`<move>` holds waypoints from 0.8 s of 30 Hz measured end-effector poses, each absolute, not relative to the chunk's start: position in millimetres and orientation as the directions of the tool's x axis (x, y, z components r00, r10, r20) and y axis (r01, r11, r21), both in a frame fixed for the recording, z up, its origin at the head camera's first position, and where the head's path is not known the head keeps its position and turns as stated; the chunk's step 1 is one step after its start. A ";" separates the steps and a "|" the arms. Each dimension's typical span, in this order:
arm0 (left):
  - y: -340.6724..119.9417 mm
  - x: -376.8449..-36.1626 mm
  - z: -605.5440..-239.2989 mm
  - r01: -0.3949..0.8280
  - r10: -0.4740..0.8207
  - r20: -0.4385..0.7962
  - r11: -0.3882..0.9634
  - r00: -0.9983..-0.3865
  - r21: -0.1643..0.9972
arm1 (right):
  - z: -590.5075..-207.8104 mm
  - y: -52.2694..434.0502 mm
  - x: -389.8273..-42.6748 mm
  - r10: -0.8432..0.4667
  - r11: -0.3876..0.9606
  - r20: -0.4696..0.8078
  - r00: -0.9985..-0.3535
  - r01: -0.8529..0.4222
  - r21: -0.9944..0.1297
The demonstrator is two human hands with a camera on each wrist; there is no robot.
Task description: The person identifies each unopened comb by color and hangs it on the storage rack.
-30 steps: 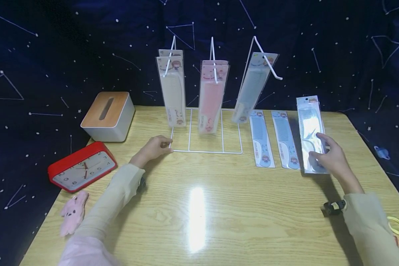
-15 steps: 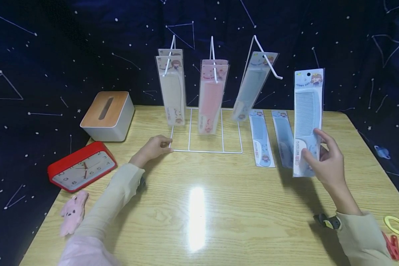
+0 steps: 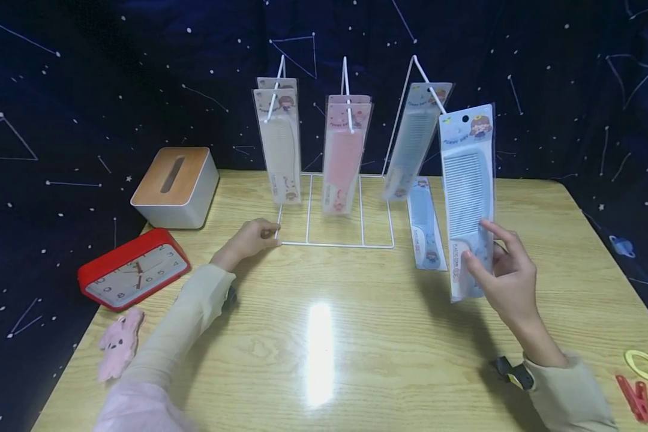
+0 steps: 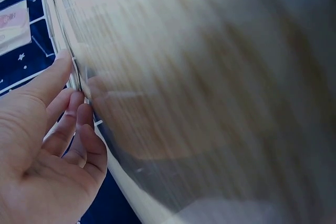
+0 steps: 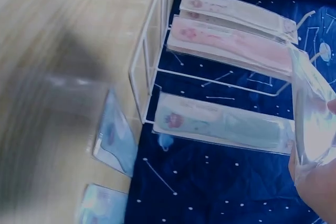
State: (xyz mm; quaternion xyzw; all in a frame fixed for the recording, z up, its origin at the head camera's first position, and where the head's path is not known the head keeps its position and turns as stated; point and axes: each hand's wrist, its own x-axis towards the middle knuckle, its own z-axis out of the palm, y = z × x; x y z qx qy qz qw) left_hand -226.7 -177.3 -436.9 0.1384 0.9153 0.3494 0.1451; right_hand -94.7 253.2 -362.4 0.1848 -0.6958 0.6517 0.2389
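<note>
My left hand [image 3: 248, 241] pinches the front left corner of a white wire rack [image 3: 335, 245]. My right hand [image 3: 510, 279] holds a packaged blue comb [image 3: 467, 195] upright by its lower part, in the air in front of the right hook. On that hook hangs another packaged blue comb [image 3: 414, 141]. Packaged cream combs [image 3: 282, 150] hang on the left hook, packaged pink combs [image 3: 347, 159] on the middle one. A blue comb package [image 3: 422, 225] lies on the table right of the rack. A second lying package [image 5: 105, 205] shows in the right wrist view; the held comb hides it from the head.
At the left stand a tissue box [image 3: 175, 186] with a wooden lid and a red clock [image 3: 135, 267]. A pink plush toy [image 3: 120, 345] lies below them. A yellow ring [image 3: 643, 365] and a red clip [image 3: 634, 397] lie at the right table edge.
My right hand has lifted the blue comb package off the table and carried it left toward the right hook, turning it upright. The left hand has stayed at the rack's corner.
</note>
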 end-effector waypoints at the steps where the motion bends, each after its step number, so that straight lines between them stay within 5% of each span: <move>1: -177.5 -226.6 -437.1 0.153 0.355 -0.169 0.719 -0.919 0.678 | -363.9 252.1 -94.9 0.048 0.088 0.570 -0.820 -0.565 -0.820; 18: -178.2 -230.6 -440.1 0.180 0.371 -0.153 0.720 -0.916 0.670 | -375.9 239.5 -142.9 -0.002 0.071 0.421 -0.907 -0.420 -0.905; 24: -177.6 -229.2 -437.6 0.168 0.366 -0.161 0.718 -0.917 0.675 | -374.6 237.6 -179.6 -0.093 0.242 0.332 -0.939 -0.345 -0.907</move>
